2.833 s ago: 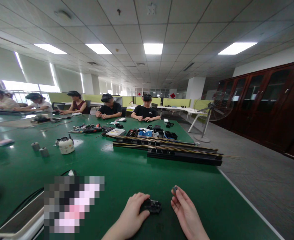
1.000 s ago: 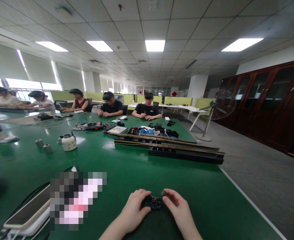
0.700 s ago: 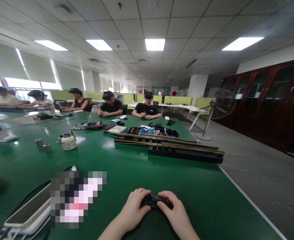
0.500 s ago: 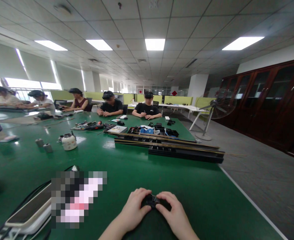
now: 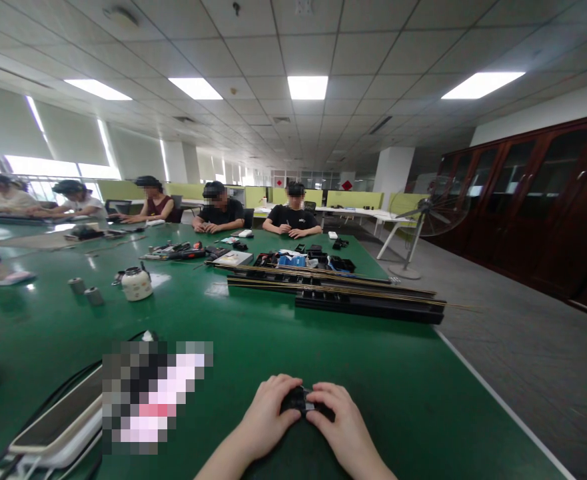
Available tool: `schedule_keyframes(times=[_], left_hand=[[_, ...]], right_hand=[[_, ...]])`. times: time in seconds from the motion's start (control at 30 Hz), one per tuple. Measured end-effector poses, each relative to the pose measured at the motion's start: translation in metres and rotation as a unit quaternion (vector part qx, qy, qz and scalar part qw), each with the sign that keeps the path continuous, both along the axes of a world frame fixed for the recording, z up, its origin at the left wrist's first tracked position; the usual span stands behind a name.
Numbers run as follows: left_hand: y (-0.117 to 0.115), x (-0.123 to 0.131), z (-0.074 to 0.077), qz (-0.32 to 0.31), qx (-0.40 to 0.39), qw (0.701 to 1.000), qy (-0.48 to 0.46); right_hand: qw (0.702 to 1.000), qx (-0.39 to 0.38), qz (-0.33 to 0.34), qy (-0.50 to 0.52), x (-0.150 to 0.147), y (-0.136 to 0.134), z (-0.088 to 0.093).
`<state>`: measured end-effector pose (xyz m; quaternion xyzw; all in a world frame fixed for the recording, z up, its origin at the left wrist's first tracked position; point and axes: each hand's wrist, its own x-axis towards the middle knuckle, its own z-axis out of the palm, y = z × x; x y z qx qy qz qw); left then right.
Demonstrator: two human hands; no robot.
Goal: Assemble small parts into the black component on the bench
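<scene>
A small black object (image 5: 300,399) with a lighter grey patch rests low over the green tabletop (image 5: 253,347), between my two hands. Thumb and fingers of my left hand (image 5: 268,415) grip its left side. My right hand (image 5: 344,427) pinches the right side, its thumb and fingertips close to the left ones. Both hands cover much of the object, so its exact kind cannot be made out.
To the left lie a phone-like device (image 5: 58,410) with cables and a blurred-out patch. Beyond stand a white jar (image 5: 136,285) and two grey cylinders (image 5: 94,296). Long black rails (image 5: 373,311) with thin brass-coloured rods cross the table ahead. Several people sit at the far side.
My right thumb and fingers have shifted slightly left along the black object, and its grey patch shows more. The left hand keeps its grip. The view has moved very slightly.
</scene>
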<state>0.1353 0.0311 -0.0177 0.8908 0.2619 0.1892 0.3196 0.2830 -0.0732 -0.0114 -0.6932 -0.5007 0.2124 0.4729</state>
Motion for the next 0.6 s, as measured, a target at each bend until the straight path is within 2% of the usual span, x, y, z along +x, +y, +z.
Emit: schedule_keyframes(times=[0.6], left_hand=[[0.0019, -0.0005, -0.0052, 0.002, 0.007, 1.000, -0.001]], right_hand=[[0.999, -0.020, 0.012, -0.039, 0.0008, -0.0035, 0.0000]])
